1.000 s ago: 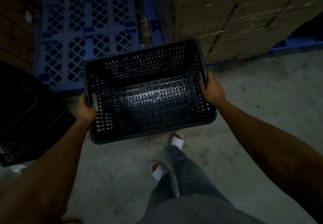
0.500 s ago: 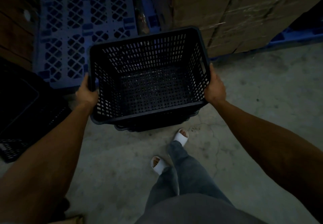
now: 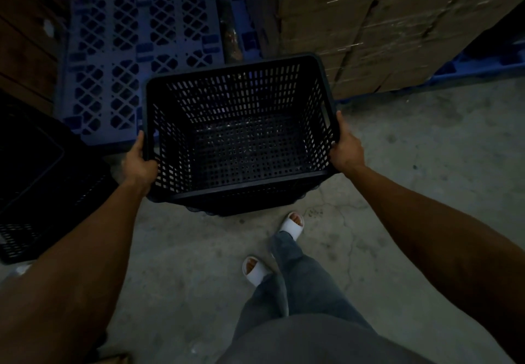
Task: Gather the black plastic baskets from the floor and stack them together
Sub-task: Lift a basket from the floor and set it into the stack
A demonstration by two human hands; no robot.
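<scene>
**Reader:** Between your two hands, what were you carrying?

**Describer:** You held a black plastic basket (image 3: 240, 133), open side up and empty, above a bare concrete floor (image 3: 412, 148). Your left hand (image 3: 140, 166) was closed around its left rim and your right hand (image 3: 347, 149) around its right rim, just beside a handle slot. Another basket (image 3: 34, 182), dark and hard to read, lay at the near left. A blue pallet (image 3: 136, 62) sat far left, with cardboard boxes (image 3: 369, 25) far right.

**Reader:** How would it have handled?

**Describer:** Probably light and fairly stiff; the walls were open lattice and nothing was inside. The thick rim looked like the surest hold, one hand each side. Smooth plastic may slip, and thin bars might flex if you squeezed.
</scene>
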